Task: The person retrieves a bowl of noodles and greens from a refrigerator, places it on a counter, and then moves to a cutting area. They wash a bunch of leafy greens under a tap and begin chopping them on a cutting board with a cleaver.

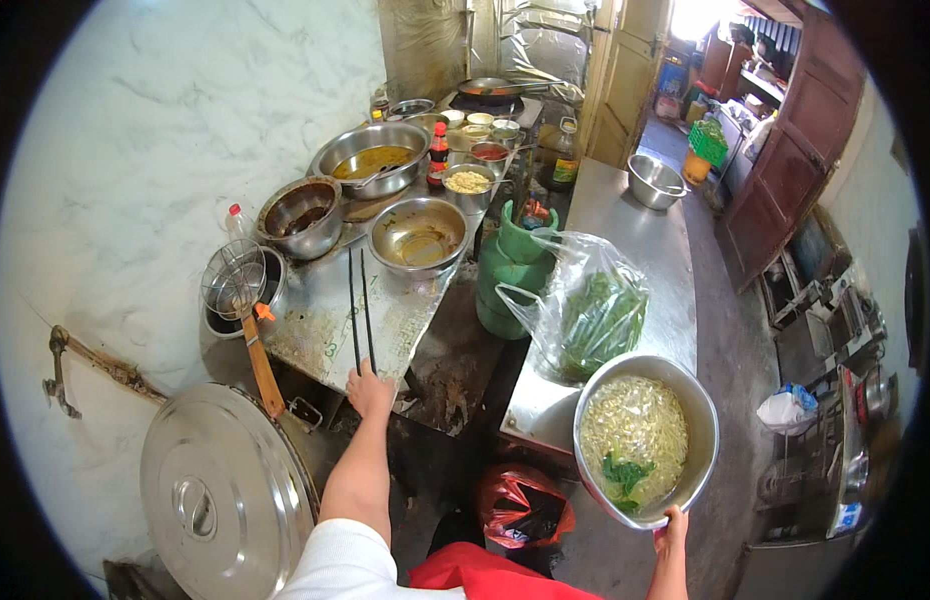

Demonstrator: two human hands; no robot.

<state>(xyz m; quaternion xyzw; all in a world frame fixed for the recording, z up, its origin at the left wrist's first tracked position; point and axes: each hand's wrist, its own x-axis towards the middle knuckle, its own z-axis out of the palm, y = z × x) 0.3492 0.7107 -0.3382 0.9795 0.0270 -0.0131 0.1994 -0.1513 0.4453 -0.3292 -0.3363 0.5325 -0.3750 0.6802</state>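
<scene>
My left hand [371, 391] is at the near end of a pair of long dark chopsticks [365, 315], fingers closed around them. They point away over the worn metal table [315, 330]. My right hand [671, 529] grips the near rim of a stainless-steel basin [706, 450]. Bean sprouts [637, 412] in liquid fill much of the basin, with dark green leaves [626, 474] at the near side. The basin is at the near end of a steel counter [622, 202]; whether it rests there is hidden. Just beyond it lies a clear plastic bag of green vegetables [600, 315].
A green gas cylinder [510, 285] stands between the tables. A wire strainer [261, 352], basins [420, 236] and a red-capped bottle [438, 157] crowd the left table. At lower left leans a large metal lid [217, 487]. A red plastic bag [502, 510] sits on the floor.
</scene>
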